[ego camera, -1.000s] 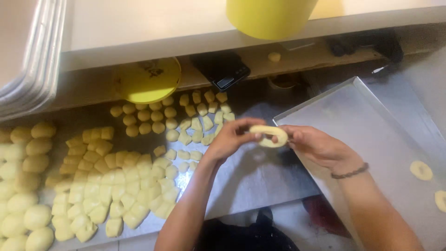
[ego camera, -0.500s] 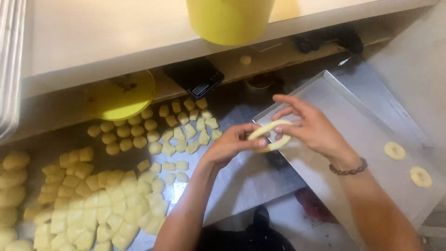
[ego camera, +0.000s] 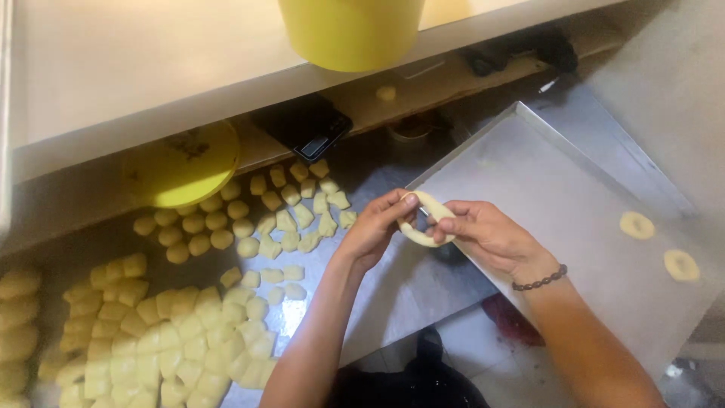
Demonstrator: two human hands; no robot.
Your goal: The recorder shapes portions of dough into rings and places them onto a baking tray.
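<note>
Many dough pieces [ego camera: 189, 332] beside tray [ego camera: 559, 196]

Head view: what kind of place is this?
Probably a bakery or pastry kitchen: rows of cut dough pieces on a metal worktop, a baking tray holding shaped rings, and hands forming a dough ring.

Yellow bucket [ego camera: 352, 30] on the shelf; yellow lid [ego camera: 181, 164] (leaning) beneath; dark scale [ego camera: 303, 128].

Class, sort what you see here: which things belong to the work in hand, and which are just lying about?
In the work:
dough ring, pinched by left hand and right hand
baking tray with two finished rings
cut dough pieces

Lying about:
yellow bucket
yellow lid
black scale
</note>
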